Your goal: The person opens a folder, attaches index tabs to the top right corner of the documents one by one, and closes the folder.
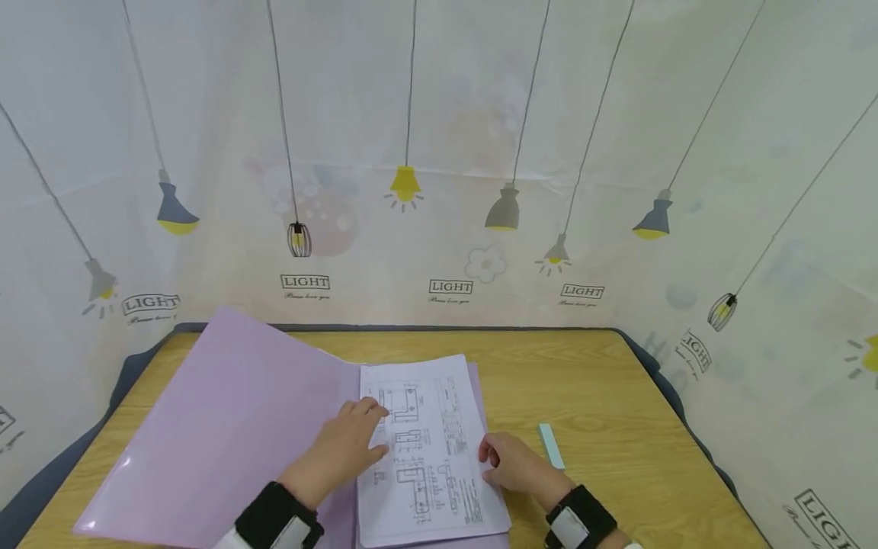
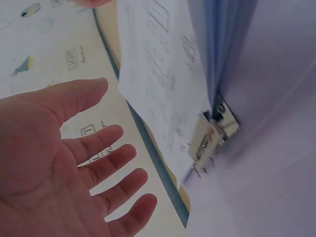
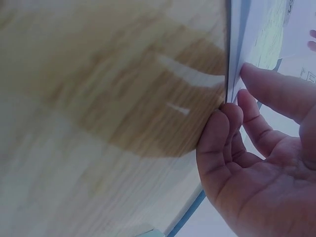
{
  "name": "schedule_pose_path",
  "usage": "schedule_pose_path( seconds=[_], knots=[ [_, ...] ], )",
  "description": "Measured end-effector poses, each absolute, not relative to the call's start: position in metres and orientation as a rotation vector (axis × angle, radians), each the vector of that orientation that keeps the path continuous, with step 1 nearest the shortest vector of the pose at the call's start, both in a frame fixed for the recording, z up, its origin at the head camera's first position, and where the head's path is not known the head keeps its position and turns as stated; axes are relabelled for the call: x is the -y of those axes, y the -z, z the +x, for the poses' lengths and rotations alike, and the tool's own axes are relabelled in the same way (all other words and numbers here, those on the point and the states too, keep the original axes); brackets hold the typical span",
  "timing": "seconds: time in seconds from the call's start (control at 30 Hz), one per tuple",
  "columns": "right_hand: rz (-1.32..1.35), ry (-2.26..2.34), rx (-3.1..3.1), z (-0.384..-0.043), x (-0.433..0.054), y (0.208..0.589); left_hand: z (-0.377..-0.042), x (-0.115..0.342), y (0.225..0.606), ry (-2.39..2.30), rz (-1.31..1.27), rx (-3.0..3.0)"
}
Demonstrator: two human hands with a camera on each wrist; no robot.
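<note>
The word "LIGHT" is printed in capitals inside rectangular frames (image 1: 305, 282) on the cloth backdrop (image 1: 357, 99) and is repeated across its lower part; one frame is cut off at the left edge. Beneath the frames, a line of script is set, which cannot be read with certainty. "LIGHT" is also shown on the backdrop in the left wrist view. On the technical drawing sheet (image 1: 439, 457), the lettering is too small to be read.
</note>
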State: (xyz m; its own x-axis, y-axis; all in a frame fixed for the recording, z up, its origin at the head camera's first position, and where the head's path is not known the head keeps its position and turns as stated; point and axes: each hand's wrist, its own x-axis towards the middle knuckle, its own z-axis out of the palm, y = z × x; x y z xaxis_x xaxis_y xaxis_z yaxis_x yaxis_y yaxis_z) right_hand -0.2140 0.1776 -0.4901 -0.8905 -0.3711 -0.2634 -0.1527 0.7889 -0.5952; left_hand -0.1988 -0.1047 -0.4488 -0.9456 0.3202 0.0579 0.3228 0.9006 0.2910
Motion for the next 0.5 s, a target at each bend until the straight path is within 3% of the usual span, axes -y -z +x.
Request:
schedule_pose_path(
  seconds=[0.5],
  knots=[
    [-0.412, 0.831, -2.613, -0.211, -0.176, 0.484, -0.24, 0.127, 0.474, 0.499, -0.371, 3.224]
  ],
)
